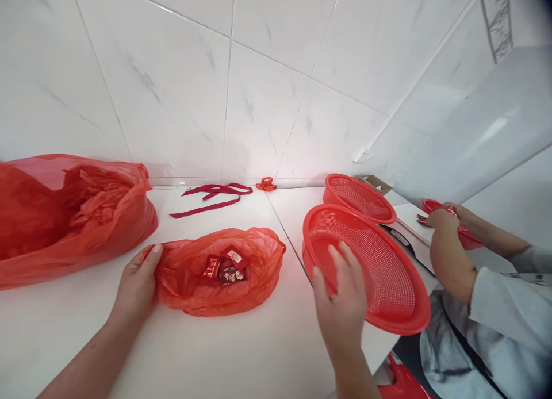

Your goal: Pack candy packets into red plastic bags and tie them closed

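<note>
My left hand (138,279) pinches the left edge of a red plastic bag (181,298), which lies with its mouth spread on the white table. Inside the bag are a few small wrapped packets, among them a dark brown one (232,275) and a red one (211,267). My right hand (342,298), fingers apart and holding nothing, hovers over the near left side of a large red perforated basket (390,278). Whether the fingertips touch the basket cannot be made out. No contents show in the visible part of that basket.
A bigger red plastic bag (129,215) stands at the left. Dark red ribbons (207,209) and a small orange-red item (266,184) lie by the tiled wall. Behind the large basket is a second red basket (362,198). At the right, a co-worker's hands (448,215) handle packets over another red basket.
</note>
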### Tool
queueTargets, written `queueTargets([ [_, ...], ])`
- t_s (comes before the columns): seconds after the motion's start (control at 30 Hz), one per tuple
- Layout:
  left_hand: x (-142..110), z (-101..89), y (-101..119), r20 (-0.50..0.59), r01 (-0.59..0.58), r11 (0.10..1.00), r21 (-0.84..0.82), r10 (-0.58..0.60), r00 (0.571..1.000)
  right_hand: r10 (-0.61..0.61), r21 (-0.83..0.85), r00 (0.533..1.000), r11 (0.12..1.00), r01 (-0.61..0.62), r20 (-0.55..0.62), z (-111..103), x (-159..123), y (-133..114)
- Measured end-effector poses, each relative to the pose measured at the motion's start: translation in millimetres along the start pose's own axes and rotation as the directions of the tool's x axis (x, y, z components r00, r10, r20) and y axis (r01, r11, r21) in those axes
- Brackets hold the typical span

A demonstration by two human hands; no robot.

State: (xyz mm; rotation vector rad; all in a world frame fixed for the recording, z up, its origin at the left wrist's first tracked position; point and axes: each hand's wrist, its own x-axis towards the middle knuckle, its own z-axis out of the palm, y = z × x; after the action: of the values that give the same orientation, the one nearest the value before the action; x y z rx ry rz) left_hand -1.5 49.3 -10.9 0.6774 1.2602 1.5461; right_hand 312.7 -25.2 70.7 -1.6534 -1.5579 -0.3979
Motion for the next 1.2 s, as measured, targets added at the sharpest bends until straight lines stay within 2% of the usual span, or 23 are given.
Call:
queueTargets([
  [0.07, 0.7, -1.1, -0.4, -0.001, -0.008, 1.000, 0.018, 0.008, 1.000, 0.056, -0.179, 0.986, 0.984, -0.028, 0.155, -10.7, -14.6, 23.4],
  [0.1, 0.9, -1.5, -0.4, -0.001, -0.008, 1.000, 0.022, 0.008, 1.000, 0.061, -0.235, 0.965, 0.972, 0.000, 0.254, -13.1, -24.2, 33.5],
  [0.17, 1.0, -1.9, -0.5, -0.001, -0.002, 1.000, 0.022, 0.002, 1.000, 0.014, -0.284, 0.936, 0.954, 0.093, 0.352, -14.4, -44.6, 47.5],
  [0.27, 0.6, -1.7, -0.8, -0.010, -0.007, 1.000, 0.019, 0.007, 1.000, -0.085, -0.282, 0.930, 0.940, 0.193, 0.356, -13.2, -67.7, 52.8],
  [0.37, 0.3, -1.1, -1.5, -0.011, -0.022, 1.000, -0.018, 0.022, 1.000, -0.135, -0.271, 0.932, 0.934, 0.233, 0.335, -14.3, -73.0, 53.2],
  [0.63, -2.5, 1.8, 0.7, 0.066, -0.056, 0.994, -0.096, 0.062, 0.996, -0.212, -0.238, 0.931, 0.928, 0.287, 0.297, -24.6, -39.2, 86.3],
  [0.7, -3.7, 2.7, 2.3, 0.080, -0.066, 0.992, -0.105, 0.074, 0.994, -0.220, -0.190, 0.951, 0.946, 0.262, 0.217, -21.2, -31.6, 79.6],
  [0.77, -5.1, 4.0, 3.9, 0.094, -0.065, 0.991, -0.114, 0.076, 0.993, -0.211, -0.098, 0.970, 0.970, 0.224, 0.124, -13.6, -28.6, 61.1],
  [0.8, -5.8, 4.7, 4.6, 0.104, -0.060, 0.991, -0.116, 0.072, 0.992, -0.213, -0.032, 0.970, 0.975, 0.218, 0.117, -8.0, -28.5, 48.7],
  [0.83, -6.5, 5.5, 5.3, 0.111, -0.057, 0.992, -0.117, 0.070, 0.991, -0.218, 0.039, 0.965, 0.976, 0.215, 0.145, -1.3, -28.6, 35.7],
  [0.9, -7.9, 6.7, 6.2, 0.120, -0.060, 0.991, -0.117, 0.074, 0.990, -0.212, 0.142, 0.934, 0.974, 0.177, 0.287, 15.2, -26.8, 11.3],
  [0.97, -10.0, 6.5, 7.1, 0.119, -0.076, 0.990, -0.119, 0.091, 0.989, -0.145, 0.179, 0.903, 0.981, 0.077, 0.404, 34.5, -18.9, -5.8],
  [1.03, -13.6, 4.0, 8.9, 0.111, -0.114, 0.988, -0.103, 0.125, 0.986, -0.088, 0.212, 0.896, 0.977, -0.007, 0.436, 54.4, -5.1, -13.5],
  [1.13, -22.3, -1.8, 14.5, 0.085, -0.146, 0.989, 0.008, 0.145, 0.986, -0.022, 0.279, 0.889, 0.953, -0.121, 0.458, 82.0, 18.2, -13.6],
  [1.2, -28.3, -2.7, 20.3, 0.104, -0.082, 0.992, 0.100, 0.072, 0.992, 0.024, 0.322, 0.824, 0.914, -0.248, 0.566, 97.8, 29.9, -12.9],
])
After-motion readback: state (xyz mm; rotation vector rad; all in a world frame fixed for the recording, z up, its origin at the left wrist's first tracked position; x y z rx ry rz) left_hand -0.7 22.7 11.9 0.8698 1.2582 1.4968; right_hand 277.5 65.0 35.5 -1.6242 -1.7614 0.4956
